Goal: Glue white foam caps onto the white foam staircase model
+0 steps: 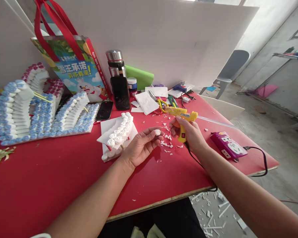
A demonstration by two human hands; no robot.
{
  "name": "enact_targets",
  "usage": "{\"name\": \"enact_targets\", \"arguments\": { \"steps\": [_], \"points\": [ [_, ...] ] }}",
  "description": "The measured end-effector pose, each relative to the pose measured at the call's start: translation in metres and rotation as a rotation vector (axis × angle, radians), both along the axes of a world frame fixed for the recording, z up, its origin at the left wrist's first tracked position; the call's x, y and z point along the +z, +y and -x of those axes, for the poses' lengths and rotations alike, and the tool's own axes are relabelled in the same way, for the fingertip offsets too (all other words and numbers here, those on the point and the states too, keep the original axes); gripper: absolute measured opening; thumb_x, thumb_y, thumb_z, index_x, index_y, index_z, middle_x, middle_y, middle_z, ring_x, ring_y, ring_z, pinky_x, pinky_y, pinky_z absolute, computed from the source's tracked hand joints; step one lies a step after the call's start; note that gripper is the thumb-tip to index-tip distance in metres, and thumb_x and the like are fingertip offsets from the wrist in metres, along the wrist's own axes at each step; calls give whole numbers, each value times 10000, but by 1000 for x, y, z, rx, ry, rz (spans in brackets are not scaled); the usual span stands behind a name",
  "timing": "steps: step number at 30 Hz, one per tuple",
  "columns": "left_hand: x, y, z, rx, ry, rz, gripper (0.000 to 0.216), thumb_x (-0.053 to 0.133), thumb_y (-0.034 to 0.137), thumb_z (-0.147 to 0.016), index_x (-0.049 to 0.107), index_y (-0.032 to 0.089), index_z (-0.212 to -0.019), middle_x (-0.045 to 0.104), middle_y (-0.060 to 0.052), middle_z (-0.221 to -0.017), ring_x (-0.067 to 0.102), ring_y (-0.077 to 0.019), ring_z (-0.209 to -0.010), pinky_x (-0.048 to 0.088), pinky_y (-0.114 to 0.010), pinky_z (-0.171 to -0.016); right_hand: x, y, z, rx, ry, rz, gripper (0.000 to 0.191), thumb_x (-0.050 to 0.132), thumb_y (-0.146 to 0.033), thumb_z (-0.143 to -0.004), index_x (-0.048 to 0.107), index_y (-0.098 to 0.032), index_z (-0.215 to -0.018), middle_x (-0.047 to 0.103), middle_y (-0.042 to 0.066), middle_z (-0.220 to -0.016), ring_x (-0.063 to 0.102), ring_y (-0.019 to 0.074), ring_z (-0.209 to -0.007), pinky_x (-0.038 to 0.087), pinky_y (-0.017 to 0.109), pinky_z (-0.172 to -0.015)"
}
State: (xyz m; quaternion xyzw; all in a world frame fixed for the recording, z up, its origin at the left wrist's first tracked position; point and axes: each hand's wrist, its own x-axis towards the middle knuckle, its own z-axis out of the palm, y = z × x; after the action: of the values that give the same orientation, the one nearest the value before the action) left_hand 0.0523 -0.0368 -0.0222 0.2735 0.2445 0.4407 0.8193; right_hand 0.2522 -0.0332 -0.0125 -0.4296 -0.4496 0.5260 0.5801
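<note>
Between the thumb and fingers of my left hand is a small white rolled rosette. My right hand grips a yellow hot glue gun by its handle, with the nozzle pointing left and a clear glue stick sticking out behind. Just left of my left hand stands a white model with rows of white rosettes on a curved strip, resting on white board. White scraps lie scattered on the red table between and behind my hands.
Blue-and-white rosette models stand at the left before a printed bag. A phone leans on a steel flask. Yellow-handled scissors and white cards lie behind. A purple power strip sits near the right edge.
</note>
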Motion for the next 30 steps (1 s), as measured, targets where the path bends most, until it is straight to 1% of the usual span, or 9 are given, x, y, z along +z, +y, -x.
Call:
{"name": "enact_targets", "arguments": {
  "steps": [2,4,6,9,11,14,19,23,30],
  "points": [
    [1,0,0,48,95,-55,210,814,187,-777,760,137,-974,718,-37,-865,687,-98,-793,553,-180,-767,-5,1,3,-11,6,17,327,686,-493,-866,658,-174,-797,687,43,-801,543,113,-527,431,265,-496],
    [2,-2,-1,122,235,-172,227,828,206,-762,754,173,-974,699,-12,-851,658,-89,-771,536,-194,-768,-10,1,4,-16,2,47,339,688,-508,-858,653,-175,-805,689,42,-797,530,108,-514,385,251,-452],
    [4,-4,-2,197,408,-372,226,819,221,-769,751,193,-983,677,-6,-874,628,-95,-791,515,-207,-775,-13,0,3,-16,-7,63,345,685,-513,-857,651,-174,-801,678,36,-767,521,106,-512,364,243,-437],
    [6,-7,-3,298,645,-711,172,777,212,-798,754,197,-968,638,-25,-925,598,-128,-836,492,-244,-793,-13,1,1,-4,-13,63,348,688,-512,-855,650,-172,-794,662,26,-734,515,103,-513,380,244,-456],
    [7,-9,-4,355,721,-827,153,754,204,-812,754,204,-966,616,-30,-916,586,-142,-827,486,-265,-806,-13,2,1,15,-7,59,346,696,-514,-852,654,-173,-808,672,29,-761,516,100,-516,393,247,-474],
    [7,-11,-4,394,738,-816,169,739,216,-827,744,217,-996,617,-36,-921,588,-156,-830,481,-273,-834,-13,2,2,40,-2,58,345,699,-519,-854,665,-177,-832,690,39,-822,526,97,-527,397,250,-487],
    [6,-10,-4,395,702,-758,172,745,232,-825,735,213,-996,651,-49,-958,603,-168,-855,477,-273,-861,-14,1,1,27,-19,54,368,704,-549,-839,664,-184,-816,697,45,-844,526,99,-530,391,250,-478],
    [6,-10,-4,387,710,-789,131,715,224,-851,732,211,-980,659,-60,-988,601,-174,-885,475,-279,-886,-13,2,0,26,-18,48,361,702,-538,-845,667,-180,-819,699,48,-835,520,96,-523,388,246,-469],
    [6,-10,-5,388,689,-788,117,701,211,-860,714,203,-975,647,-67,-1017,601,-178,-935,470,-286,-923,-15,3,0,37,-30,42,343,690,-518,-864,669,-181,-806,671,39,-786,517,101,-526,390,245,-467]
  ]
}}
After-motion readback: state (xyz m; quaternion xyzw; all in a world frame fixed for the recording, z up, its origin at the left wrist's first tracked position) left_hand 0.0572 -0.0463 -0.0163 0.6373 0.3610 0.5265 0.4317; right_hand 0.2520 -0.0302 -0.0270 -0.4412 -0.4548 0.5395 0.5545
